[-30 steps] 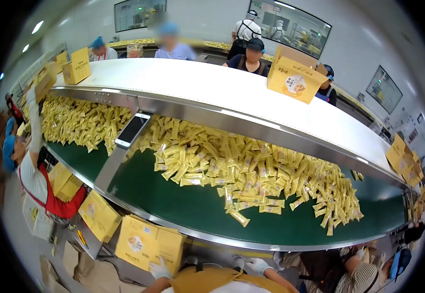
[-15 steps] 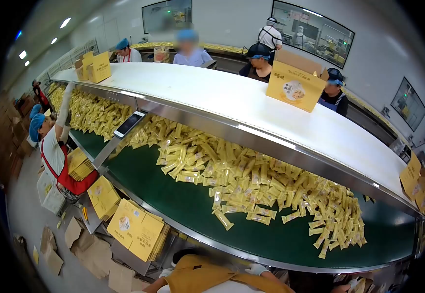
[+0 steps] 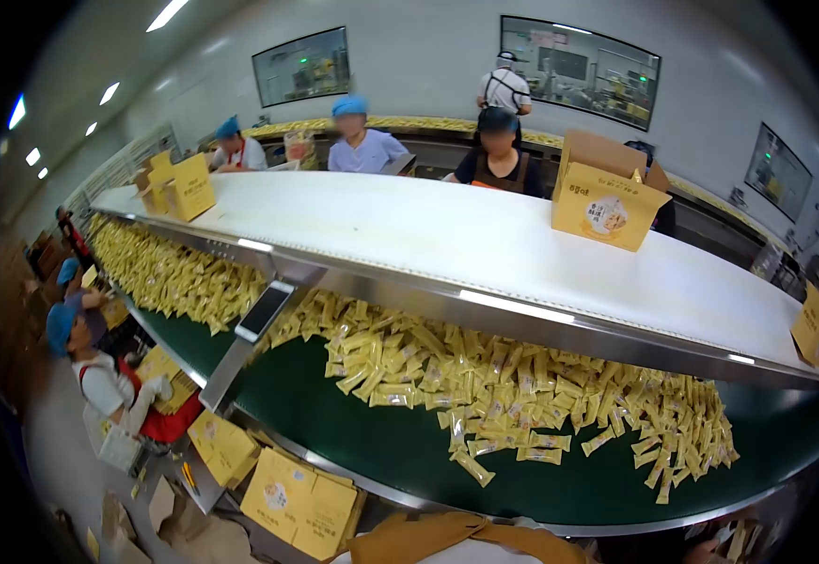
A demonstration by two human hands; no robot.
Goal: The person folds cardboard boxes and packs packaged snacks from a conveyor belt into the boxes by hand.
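Note:
Neither of my hands shows clearly; the mustard-brown apron (image 3: 419, 539) on my body fills the bottom edge. Closest to me is a green conveyor belt (image 3: 306, 395), which carries a long heap of small yellow snack packets (image 3: 513, 385). To my left, beside the belt, lies a stack of flattened yellow cartons (image 3: 301, 503), with a second carton stack (image 3: 224, 446) just beyond it.
Above the packets runs a white upper belt (image 3: 409, 221) bearing an open yellow carton (image 3: 607, 202) and others at both ends. A phone (image 3: 265, 311) rests on a metal crossbar. Co-workers stand across the line; a person in a red apron (image 3: 127, 376) works at left.
My view has shifted, and the gloved hands seen low down beside my apron have dropped out of clear sight. The co-worker at left has lowered a raised arm towards the cartons.

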